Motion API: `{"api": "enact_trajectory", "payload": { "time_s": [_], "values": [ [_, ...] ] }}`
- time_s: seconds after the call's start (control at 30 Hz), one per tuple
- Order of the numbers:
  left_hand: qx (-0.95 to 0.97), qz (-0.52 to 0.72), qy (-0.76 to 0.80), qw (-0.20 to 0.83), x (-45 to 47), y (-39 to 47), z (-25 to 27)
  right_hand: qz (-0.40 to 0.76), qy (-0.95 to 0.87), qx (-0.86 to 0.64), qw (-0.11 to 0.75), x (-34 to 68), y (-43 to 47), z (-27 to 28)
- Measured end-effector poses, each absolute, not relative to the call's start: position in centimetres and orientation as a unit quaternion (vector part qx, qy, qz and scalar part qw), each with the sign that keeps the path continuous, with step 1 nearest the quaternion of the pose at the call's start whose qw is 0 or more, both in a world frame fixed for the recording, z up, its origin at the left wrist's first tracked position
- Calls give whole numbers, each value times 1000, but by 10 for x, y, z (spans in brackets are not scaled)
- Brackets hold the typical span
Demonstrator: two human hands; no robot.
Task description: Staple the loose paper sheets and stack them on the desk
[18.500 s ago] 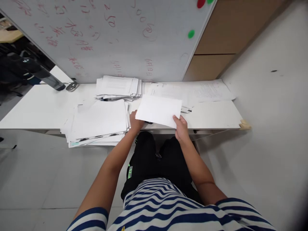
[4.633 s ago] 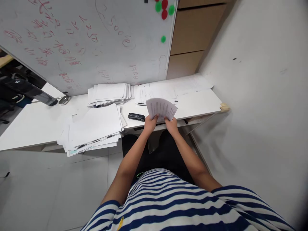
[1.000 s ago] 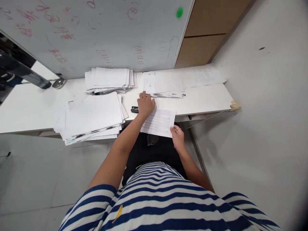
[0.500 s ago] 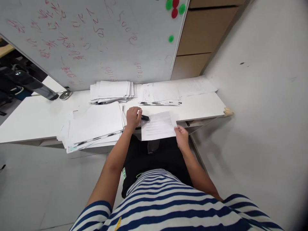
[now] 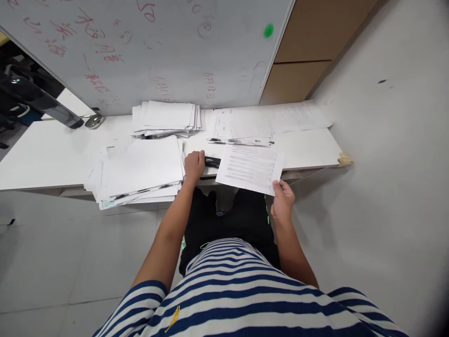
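My left hand (image 5: 194, 166) is wrapped round a black stapler (image 5: 212, 162) by the desk's front edge, and the stapler's far end points right. A printed white sheet (image 5: 249, 167) is pinched at its lower right corner between the thumb and fingers of my right hand (image 5: 283, 200). The sheet's left edge lies beside the stapler's tip, apart or just touching; I cannot tell which. Just left of my left hand sits a large stack of paper (image 5: 143, 164), partly jutting over the front edge.
On the white desk (image 5: 52, 154) are a back paper stack (image 5: 170, 114), a right paper stack (image 5: 243, 124) and a computer mouse (image 5: 94, 121). A dark bottle (image 5: 42, 100) leans at the left. Behind rises a whiteboard (image 5: 122, 89); a wall (image 5: 396, 140) bounds the right.
My right hand has moved right with the sheet, which has turned and drawn away from the stapler. The stapler shows more now, still in my left hand. The view has tilted down.
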State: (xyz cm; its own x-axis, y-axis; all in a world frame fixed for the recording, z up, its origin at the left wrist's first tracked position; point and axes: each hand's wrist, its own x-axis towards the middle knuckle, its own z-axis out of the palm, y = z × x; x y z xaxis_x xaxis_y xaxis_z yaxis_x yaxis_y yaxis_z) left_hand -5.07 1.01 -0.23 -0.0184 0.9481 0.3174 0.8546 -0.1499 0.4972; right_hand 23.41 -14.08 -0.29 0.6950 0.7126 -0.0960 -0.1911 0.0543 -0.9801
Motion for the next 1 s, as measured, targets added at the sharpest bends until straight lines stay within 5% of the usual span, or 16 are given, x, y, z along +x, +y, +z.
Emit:
{"api": "enact_trajectory", "payload": {
  "time_s": [0.33,0.67,0.83,1.0],
  "values": [
    [816,219,527,94,-44,-2,2,386,-270,-530,705,187,-88,39],
    [809,159,565,31,-42,4,-5,472,-466,-520,538,26,128,66],
    [787,171,592,28,-44,3,-6,358,-601,-508,502,21,137,49],
    [793,195,576,24,-46,2,-6,172,-621,-650,404,103,103,20]
  ]
}}
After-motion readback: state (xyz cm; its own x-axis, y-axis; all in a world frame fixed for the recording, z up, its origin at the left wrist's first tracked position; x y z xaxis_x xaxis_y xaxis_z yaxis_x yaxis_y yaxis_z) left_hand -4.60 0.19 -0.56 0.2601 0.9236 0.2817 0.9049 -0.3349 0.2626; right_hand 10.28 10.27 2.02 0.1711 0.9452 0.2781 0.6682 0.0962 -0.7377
